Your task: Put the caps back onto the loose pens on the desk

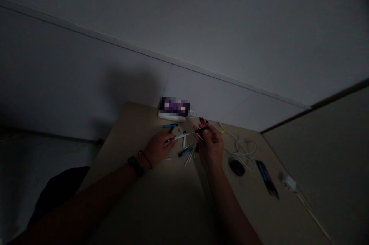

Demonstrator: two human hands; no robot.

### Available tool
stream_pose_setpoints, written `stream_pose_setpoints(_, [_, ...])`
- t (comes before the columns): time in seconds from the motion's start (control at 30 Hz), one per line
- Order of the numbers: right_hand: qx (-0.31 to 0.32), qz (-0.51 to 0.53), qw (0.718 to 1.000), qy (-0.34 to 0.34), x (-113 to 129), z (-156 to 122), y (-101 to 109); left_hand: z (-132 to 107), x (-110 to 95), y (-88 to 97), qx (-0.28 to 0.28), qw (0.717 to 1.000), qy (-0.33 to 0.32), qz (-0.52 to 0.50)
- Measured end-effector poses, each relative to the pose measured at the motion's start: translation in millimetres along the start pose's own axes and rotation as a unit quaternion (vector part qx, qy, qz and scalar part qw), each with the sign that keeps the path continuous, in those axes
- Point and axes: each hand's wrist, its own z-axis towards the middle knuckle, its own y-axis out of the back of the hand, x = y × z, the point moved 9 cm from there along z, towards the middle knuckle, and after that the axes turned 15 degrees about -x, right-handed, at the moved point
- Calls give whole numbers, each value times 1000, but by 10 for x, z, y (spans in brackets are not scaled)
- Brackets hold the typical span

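Note:
My left hand (158, 148) is closed, pinching a slim white pen piece (179, 137) with a dark end near the fingers. From its other end a thin tip reaches towards a black pen part (201, 130) gripped in the fingers of my right hand (212, 149). It is too dark to tell whether the two pieces touch. Beneath and between the hands lie loose pen parts: a blue piece (170, 125), another blue piece (186, 151), a short white tube (184, 141) and several thin pale sticks (189, 157).
A lit phone-like screen (174, 107) rests on a white box (172, 116) against the wall. Right of my hands are tangled white cables (243, 150), a black mouse (236, 167) and a row of dark, blue and red pens (267, 179). A white plug (288, 182) lies near the right edge.

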Motion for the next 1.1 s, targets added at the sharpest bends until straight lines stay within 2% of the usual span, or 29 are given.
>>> stream_pose_setpoints(0.3, [4,-35,999,25,-9,-9,-11,0,-8,-15,-11,1000,-16,-10])
stream_pose_setpoints(0.67, [41,-90,995,1,-289,-143,-74,-2,-38,-33,-1,1000,-22,-11])
stream_pose_setpoints(0.83, [40,-97,994,4,-295,-145,-80,3,-41,-39,7,1000,-17,-4])
stream_pose_setpoints(0.97, [16,-110,993,32,-249,-137,-37,0,-44,-30,8,1000,-6,-17])
stream_pose_setpoints(1.1, [12,-120,992,48,-220,-127,-29,-16,-58,-56,38,999,0,-35])
